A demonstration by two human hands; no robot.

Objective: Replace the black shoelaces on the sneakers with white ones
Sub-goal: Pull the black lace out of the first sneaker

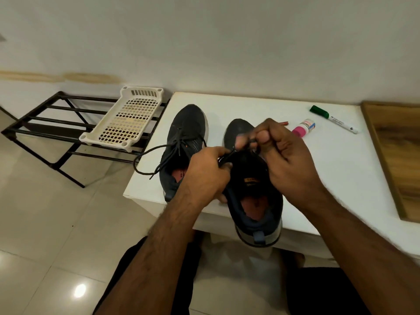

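Two dark sneakers sit on the white table (284, 183). The right sneaker (252, 192) lies toes toward the wall with its heel hanging over the table's near edge, and both hands are at work over its tongue. The left hand (209, 171) comes in from the shoe's left side, thumb and forefinger pressed together on a strand of the black lace (227, 158) just above the eyelets; the rest of its fingers curl under the shoe's side. The right hand (284, 153) hovers over the middle of the shoe, its fingers bunched and pinching another bit of the same lace at their tips, though the grip is blurred and I cannot tell how much lace is in it. The left sneaker (181, 146) rests near the table's left edge, its own black lace (147, 160) loose, looping out over that edge. Toward the far right corner lie a green-capped marker (333, 118) and a small pink-capped tube (303, 128), well apart from the hands. A white plastic basket (123, 118) sits on a black rack (45, 123) beside the table.
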